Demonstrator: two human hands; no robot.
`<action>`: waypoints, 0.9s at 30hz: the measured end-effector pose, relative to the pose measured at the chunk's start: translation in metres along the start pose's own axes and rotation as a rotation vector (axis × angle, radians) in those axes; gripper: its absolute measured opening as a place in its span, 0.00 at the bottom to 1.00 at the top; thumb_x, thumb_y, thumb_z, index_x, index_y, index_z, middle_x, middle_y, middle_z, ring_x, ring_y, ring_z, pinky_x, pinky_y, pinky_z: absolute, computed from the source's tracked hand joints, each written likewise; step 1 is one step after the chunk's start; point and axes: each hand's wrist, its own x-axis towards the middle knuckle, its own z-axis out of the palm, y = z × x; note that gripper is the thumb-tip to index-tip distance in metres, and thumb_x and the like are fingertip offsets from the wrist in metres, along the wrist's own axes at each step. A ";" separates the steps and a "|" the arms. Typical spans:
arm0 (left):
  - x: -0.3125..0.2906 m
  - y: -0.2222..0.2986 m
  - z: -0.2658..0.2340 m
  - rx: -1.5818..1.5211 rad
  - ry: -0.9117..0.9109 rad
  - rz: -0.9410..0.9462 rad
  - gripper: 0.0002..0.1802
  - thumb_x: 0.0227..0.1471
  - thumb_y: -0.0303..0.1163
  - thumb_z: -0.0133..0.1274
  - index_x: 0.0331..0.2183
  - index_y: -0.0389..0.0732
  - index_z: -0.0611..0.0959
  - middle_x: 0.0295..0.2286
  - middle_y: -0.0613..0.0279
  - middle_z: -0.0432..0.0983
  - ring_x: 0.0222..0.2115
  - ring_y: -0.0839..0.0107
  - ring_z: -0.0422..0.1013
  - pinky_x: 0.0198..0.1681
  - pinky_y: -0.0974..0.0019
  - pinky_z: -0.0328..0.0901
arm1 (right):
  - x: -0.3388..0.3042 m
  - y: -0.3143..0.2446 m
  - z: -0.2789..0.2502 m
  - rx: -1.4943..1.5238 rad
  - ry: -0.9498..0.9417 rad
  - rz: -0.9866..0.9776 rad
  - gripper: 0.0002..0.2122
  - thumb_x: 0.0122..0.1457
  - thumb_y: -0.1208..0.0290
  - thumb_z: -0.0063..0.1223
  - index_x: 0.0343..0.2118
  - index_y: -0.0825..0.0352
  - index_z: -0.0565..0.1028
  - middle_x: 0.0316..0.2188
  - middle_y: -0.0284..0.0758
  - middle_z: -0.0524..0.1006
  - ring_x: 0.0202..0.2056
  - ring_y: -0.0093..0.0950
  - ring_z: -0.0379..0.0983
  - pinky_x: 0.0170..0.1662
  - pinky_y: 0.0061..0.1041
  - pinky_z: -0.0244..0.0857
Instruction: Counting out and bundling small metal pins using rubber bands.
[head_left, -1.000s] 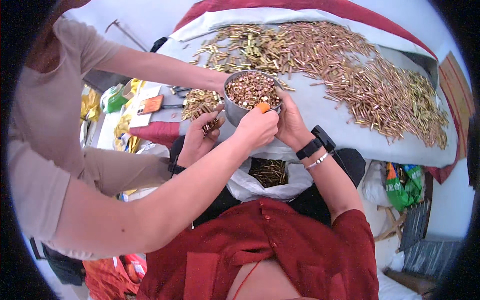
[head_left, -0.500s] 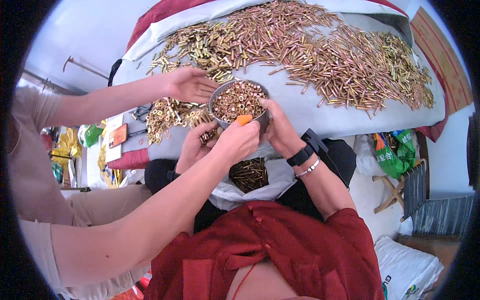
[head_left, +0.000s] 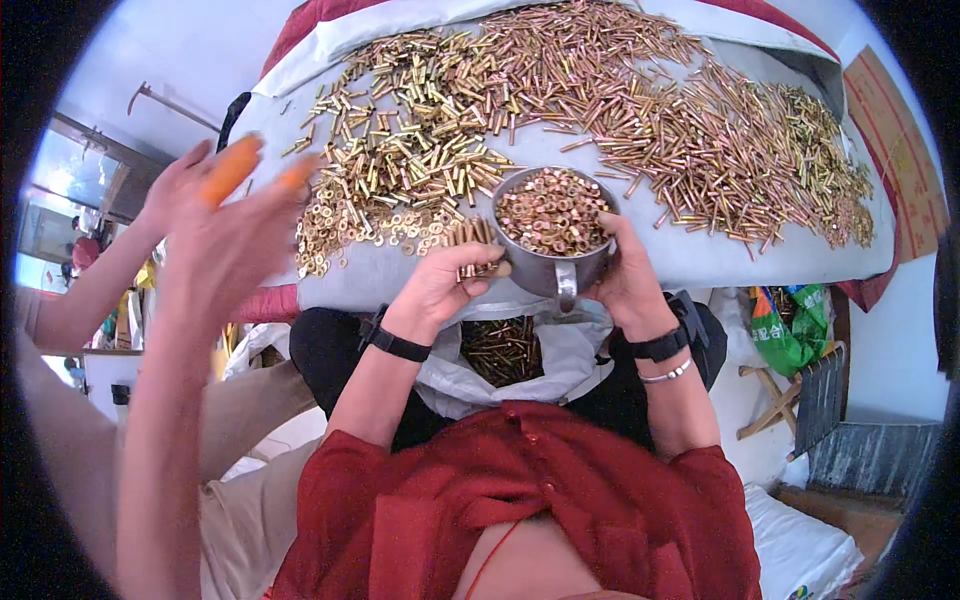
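A grey metal mug (head_left: 532, 268) full of small brass-coloured nuts (head_left: 555, 208) is held at the near edge of the table. My right hand (head_left: 630, 275) grips the mug's right side, its thumb on the rim and the handle turned toward me. My left hand (head_left: 440, 285) is closed around a small bunch of brass-coloured metal sleeves (head_left: 480, 235), its fingertips close against the mug's left side. Below, between my knees, an open white sack (head_left: 450, 385) contains many dark golden metal pieces (head_left: 500, 350). Flat washers (head_left: 325, 235) lie on the table left of my left hand.
Golden sleeves (head_left: 430, 150) and long threaded bolts (head_left: 690, 150) cover much of the grey-covered table (head_left: 560, 150). At left, another person's blurred hands (head_left: 225, 210) wear orange finger covers. A folding stool (head_left: 800, 395) and a green bag (head_left: 790, 340) stand at right.
The other person's hands have drawn back from the mug to the left. The mug has shifted right in my right hand, and my left hand has moved right beside it.
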 end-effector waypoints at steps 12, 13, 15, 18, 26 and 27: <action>0.015 0.027 0.009 0.248 -0.160 -0.125 0.07 0.43 0.26 0.55 0.31 0.40 0.79 0.24 0.63 0.77 0.23 0.77 0.72 0.16 0.77 0.55 | -0.004 -0.010 -0.001 -0.002 0.074 -0.008 0.26 0.56 0.53 0.42 0.54 0.64 0.62 0.50 0.34 0.69 0.50 0.30 0.66 0.52 0.37 0.61; 0.015 0.030 0.008 0.242 -0.167 -0.134 0.07 0.43 0.26 0.55 0.31 0.40 0.79 0.24 0.63 0.77 0.23 0.77 0.72 0.16 0.77 0.55 | -0.002 -0.010 0.000 -0.010 0.086 0.011 0.26 0.56 0.54 0.42 0.54 0.65 0.62 0.51 0.34 0.69 0.50 0.30 0.66 0.53 0.36 0.61; 0.011 0.038 -0.003 0.224 -0.206 -0.116 0.08 0.43 0.25 0.55 0.31 0.40 0.79 0.24 0.62 0.77 0.22 0.76 0.72 0.16 0.76 0.55 | 0.003 -0.007 0.009 0.019 0.077 0.054 0.24 0.57 0.55 0.42 0.54 0.64 0.63 0.51 0.35 0.69 0.50 0.30 0.66 0.53 0.35 0.61; 0.017 0.028 -0.021 0.265 -0.308 -0.115 0.07 0.48 0.28 0.51 0.32 0.39 0.79 0.30 0.68 0.76 0.28 0.82 0.69 0.23 0.78 0.58 | 0.001 -0.002 0.030 -0.073 0.162 -0.102 0.23 0.58 0.57 0.43 0.54 0.64 0.63 0.51 0.36 0.68 0.51 0.31 0.66 0.53 0.34 0.60; 0.031 0.005 -0.014 0.058 -0.245 -0.104 0.07 0.37 0.23 0.59 0.24 0.40 0.77 0.18 0.68 0.74 0.17 0.79 0.70 0.13 0.78 0.56 | -0.012 -0.001 0.014 -0.064 0.403 0.004 0.29 0.52 0.49 0.49 0.53 0.62 0.63 0.52 0.37 0.67 0.49 0.36 0.65 0.47 0.43 0.65; 0.028 0.006 -0.016 0.046 -0.231 -0.090 0.07 0.37 0.23 0.59 0.24 0.40 0.77 0.18 0.68 0.74 0.17 0.79 0.70 0.13 0.78 0.56 | -0.011 -0.002 0.019 -0.060 0.429 -0.009 0.29 0.52 0.49 0.49 0.54 0.61 0.63 0.52 0.37 0.66 0.50 0.37 0.65 0.47 0.44 0.65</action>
